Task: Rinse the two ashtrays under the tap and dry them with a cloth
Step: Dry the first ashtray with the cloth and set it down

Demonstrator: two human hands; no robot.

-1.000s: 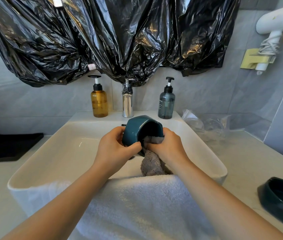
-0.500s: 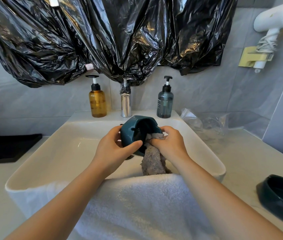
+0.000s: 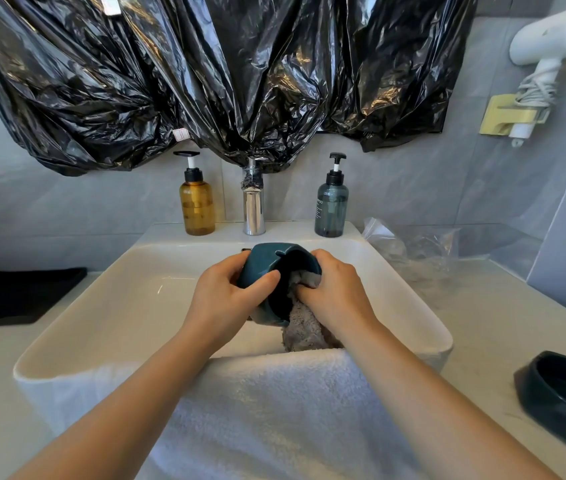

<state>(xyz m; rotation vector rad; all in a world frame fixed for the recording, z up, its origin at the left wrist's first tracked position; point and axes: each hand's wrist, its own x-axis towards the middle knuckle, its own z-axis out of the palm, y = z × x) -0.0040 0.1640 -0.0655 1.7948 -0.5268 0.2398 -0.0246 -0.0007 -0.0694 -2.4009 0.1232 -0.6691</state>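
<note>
**A:** Where is the ashtray (image 3: 263,268)?

**B:** Over the sink (image 3: 67,341), tipped on its side with its mouth facing right. The left hand (image 3: 226,299) grips it, fingers curled round the far wall and thumb across the near side. The right hand (image 3: 337,292) pinches the cloth (image 3: 304,327) and presses it into the bowl. The cloth's tail hangs down toward the towel (image 3: 274,410) on the near rim.

**A:** What could go wrong?

**B:** A slip, I think. If the glaze is wet, that thumb has little purchase. A hard push from the cloth could twist the ashtray out of the grip — it would land in the hard sink and might chip.

**A:** Anything else?

**B:** The hanging tail could dip into any water lying below and carry it back into the bowl. I cannot tell whether the sink is wet. The notches in the rim may also snag the cloth.

**A:** And the other ashtray (image 3: 565,393)?

**B:** It sits on the bench (image 3: 489,323) at the near right, well apart from both hands. The right elbow passes that side — drawn back carelessly, it could knock the thing away.
</note>
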